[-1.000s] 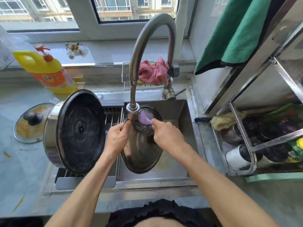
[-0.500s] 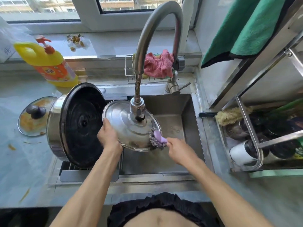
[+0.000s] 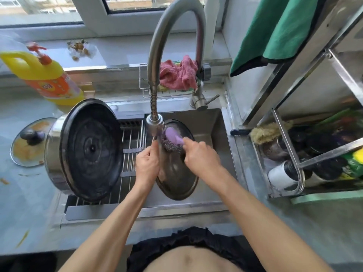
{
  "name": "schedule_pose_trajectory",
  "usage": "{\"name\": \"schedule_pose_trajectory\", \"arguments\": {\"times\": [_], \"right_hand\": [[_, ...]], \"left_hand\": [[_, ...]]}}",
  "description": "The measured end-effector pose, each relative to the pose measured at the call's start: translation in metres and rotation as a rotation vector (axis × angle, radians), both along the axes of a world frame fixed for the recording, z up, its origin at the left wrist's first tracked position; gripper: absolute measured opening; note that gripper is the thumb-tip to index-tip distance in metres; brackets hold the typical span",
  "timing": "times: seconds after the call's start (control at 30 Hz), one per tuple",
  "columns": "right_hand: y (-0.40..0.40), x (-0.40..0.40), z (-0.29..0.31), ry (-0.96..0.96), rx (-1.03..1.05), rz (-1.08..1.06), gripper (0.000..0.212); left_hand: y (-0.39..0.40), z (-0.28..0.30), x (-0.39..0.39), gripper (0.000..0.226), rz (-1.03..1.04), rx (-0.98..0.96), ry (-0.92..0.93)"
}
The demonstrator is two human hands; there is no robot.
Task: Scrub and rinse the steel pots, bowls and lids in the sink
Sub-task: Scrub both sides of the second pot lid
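A round steel lid [image 3: 176, 183] stands on edge in the sink [image 3: 212, 122], its inner side facing me, just under the faucet head [image 3: 155, 123]. My left hand [image 3: 147, 165] grips the lid's left rim. My right hand [image 3: 200, 158] holds a steel-wool scrubber with a purple handle [image 3: 172, 138] pressed against the lid's upper part. A large steel pot [image 3: 86, 152] lies on its side on the drain rack [image 3: 129, 163] to the left, its blackened bottom toward me.
A glass lid with a dark knob [image 3: 31, 142] lies on the left counter. A yellow detergent bottle [image 3: 45, 77] stands behind it. A pink cloth [image 3: 178, 73] fills the wire caddy behind the faucet. A steel dish rack [image 3: 306, 154] with utensils flanks the sink's right.
The lid was turned from knob side up under the faucet to standing on edge with its inner side facing me. The scrubber moved from the lid's lower right rim to its upper part.
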State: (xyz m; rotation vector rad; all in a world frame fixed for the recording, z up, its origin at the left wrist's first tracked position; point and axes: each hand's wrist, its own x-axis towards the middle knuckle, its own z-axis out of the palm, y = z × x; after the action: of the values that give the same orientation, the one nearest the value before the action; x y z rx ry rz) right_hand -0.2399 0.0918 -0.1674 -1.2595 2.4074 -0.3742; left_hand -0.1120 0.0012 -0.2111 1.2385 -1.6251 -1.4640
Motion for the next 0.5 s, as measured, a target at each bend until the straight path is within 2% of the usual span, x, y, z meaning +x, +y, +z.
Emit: {"name": "schedule_pose_trajectory", "arguments": {"times": [0.07,0.17,0.27,0.4,0.5], "right_hand": [[-0.009,-0.022,-0.007,-0.061,0.034,-0.08,0.017],[-0.007,-0.054,-0.03,-0.14,0.088,-0.171,0.013],[0.007,-0.066,-0.05,-0.159,0.142,-0.185,0.018],[0.027,-0.036,-0.059,-0.208,0.153,-0.163,0.018],[0.044,0.001,-0.047,-0.225,0.145,-0.083,0.016]], "left_hand": [[-0.005,-0.005,0.012,0.057,-0.068,-0.028,0.015],[-0.016,-0.004,0.023,0.059,-0.031,0.01,0.067],[-0.031,0.009,0.022,0.05,0.171,0.108,0.09],[-0.055,0.002,0.018,0.042,0.472,0.319,0.136],[-0.053,-0.012,0.015,0.044,0.552,0.366,0.077]]}}
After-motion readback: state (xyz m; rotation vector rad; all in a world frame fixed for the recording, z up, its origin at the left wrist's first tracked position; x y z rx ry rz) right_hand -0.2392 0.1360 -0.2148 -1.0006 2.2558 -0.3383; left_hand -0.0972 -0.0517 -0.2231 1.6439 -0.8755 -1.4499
